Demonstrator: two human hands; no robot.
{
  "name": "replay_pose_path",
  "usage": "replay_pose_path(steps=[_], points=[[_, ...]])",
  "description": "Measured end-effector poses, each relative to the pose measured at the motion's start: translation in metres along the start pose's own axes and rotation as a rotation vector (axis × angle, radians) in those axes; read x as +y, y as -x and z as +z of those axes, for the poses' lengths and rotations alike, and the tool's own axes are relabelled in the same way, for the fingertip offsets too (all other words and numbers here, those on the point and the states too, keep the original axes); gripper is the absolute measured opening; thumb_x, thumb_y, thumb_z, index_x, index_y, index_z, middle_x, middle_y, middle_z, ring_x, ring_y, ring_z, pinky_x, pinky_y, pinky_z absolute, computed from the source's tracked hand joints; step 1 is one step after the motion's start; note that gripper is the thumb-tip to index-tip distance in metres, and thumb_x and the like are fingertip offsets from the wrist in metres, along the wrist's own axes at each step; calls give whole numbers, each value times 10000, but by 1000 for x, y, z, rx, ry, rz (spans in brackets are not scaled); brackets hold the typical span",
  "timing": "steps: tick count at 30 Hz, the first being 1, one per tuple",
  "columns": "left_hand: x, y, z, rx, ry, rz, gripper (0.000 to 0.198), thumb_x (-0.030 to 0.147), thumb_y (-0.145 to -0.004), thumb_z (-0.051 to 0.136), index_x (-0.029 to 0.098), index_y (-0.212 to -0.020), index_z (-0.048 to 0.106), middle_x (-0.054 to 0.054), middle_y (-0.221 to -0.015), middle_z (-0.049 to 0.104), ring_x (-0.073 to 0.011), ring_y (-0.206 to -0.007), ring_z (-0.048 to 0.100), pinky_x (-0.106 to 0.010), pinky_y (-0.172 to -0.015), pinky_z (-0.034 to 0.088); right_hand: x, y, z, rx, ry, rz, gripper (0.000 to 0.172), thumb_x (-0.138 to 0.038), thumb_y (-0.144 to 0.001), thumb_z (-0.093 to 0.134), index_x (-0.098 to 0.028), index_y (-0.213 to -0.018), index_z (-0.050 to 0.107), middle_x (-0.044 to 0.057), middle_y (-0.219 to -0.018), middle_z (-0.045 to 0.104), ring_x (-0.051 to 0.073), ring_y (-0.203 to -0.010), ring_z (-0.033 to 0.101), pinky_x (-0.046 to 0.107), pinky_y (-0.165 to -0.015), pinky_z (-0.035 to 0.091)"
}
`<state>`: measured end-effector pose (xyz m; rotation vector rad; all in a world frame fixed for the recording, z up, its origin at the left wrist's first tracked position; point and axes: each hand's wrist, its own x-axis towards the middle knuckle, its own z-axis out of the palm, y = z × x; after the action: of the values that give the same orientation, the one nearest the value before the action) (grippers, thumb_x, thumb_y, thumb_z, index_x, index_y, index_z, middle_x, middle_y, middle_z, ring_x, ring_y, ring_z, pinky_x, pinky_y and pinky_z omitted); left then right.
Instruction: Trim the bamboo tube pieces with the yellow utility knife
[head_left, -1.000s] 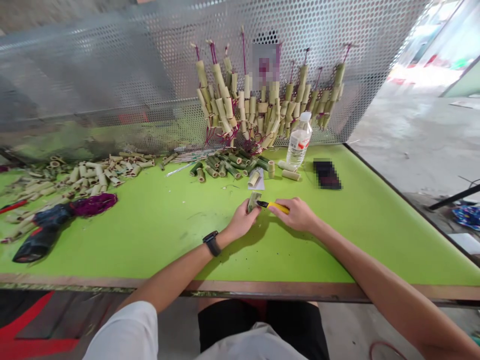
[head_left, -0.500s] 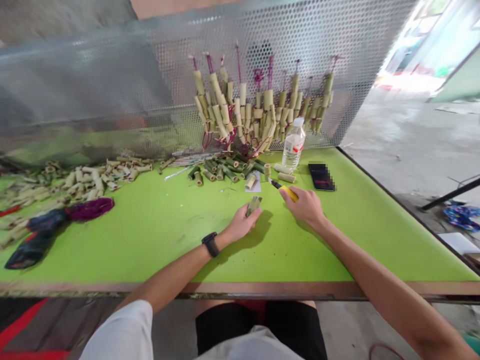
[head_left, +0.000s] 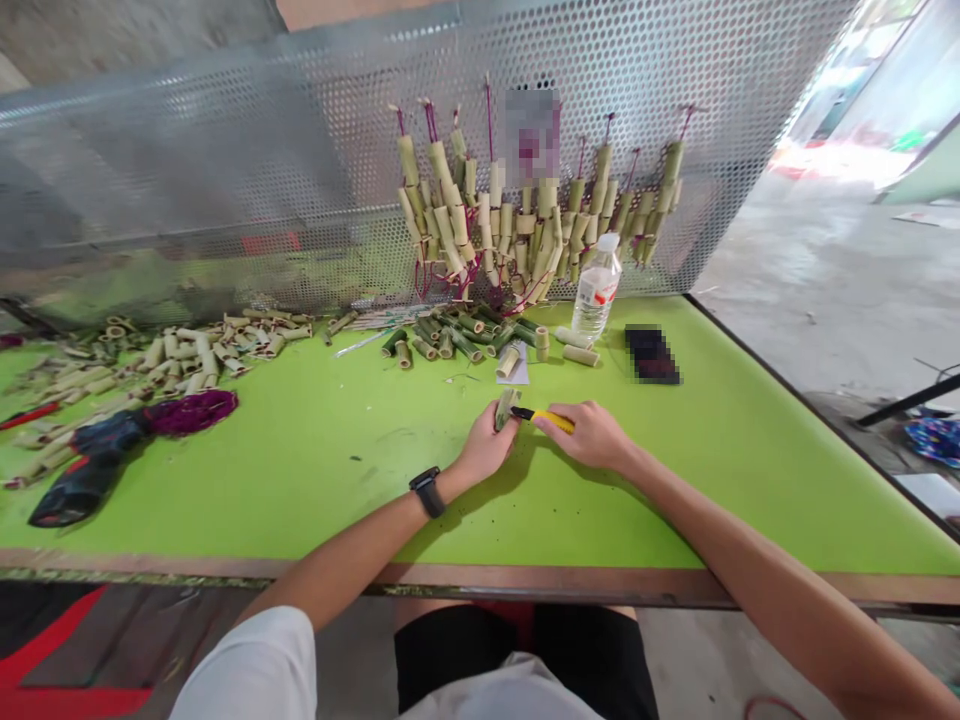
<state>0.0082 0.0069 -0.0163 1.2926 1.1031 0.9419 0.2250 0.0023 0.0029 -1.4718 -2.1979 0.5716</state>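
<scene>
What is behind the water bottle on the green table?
Behind the water bottle stands a perforated metal screen with strings of bamboo tube pieces hanging against it. The bottle covers the lowest pieces directly behind it, so those cannot be seen.

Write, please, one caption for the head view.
Left hand holds a bamboo piece while right hand puts a yellow knife to it.

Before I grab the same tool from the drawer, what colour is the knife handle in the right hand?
Yellow with a black tip, on the knife, seen clearly in the head view.

Bottle [head_left: 595,288] label — nothing legible anywhere
</scene>
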Motion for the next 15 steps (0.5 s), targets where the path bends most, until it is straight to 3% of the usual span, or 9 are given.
replay_pose_path(steps=[6,9,11,14,15], points=[[2,2,-4,51,-184,63,198,400,-1014,666,211,-1004,607,77,-622,486,-118,-528,427,-255,-534,321,-3,-1,1,4,25,66,678,-777,-1068,383,-232,-731,604,25,-586,565,141,-483,417,313,-532,289],[7,11,-3,18,-207,77,247,444,-1023,666,210,-978,600,60,-653,501,-123,-542,421,-270,-539,316,5,-3,-10,28,41,186,633,-716,-1090,398,-227,-789,664,49,-607,606,154,-473,452,315,-524,322],[8,18,0,-77,-226,132,279,475,-1016,694,208,-998,616,40,-710,538,-126,-574,454,-272,-549,337,12,-5,-21,146,112,374,615,-688,-1090,409,-224,-794,684,69,-599,610,170,-468,478,320,-523,330],[8,21,2,-114,-192,115,341,537,-1011,700,214,-981,594,51,-684,516,-118,-539,451,-269,-531,347,13,-5,-31,394,245,382,614,-697,-1076,430,-209,-845,722,100,-677,670,198,-562,550,326,-579,350],[8,20,2,-128,-178,83,360,556,-1009,700,219,-980,577,58,-663,518,-115,-519,450,-266,-520,349,11,-5,-30,410,241,345,615,-701,-1076,426,-207,-871,730,97,-694,687,200,-581,570,323,-596,357]])
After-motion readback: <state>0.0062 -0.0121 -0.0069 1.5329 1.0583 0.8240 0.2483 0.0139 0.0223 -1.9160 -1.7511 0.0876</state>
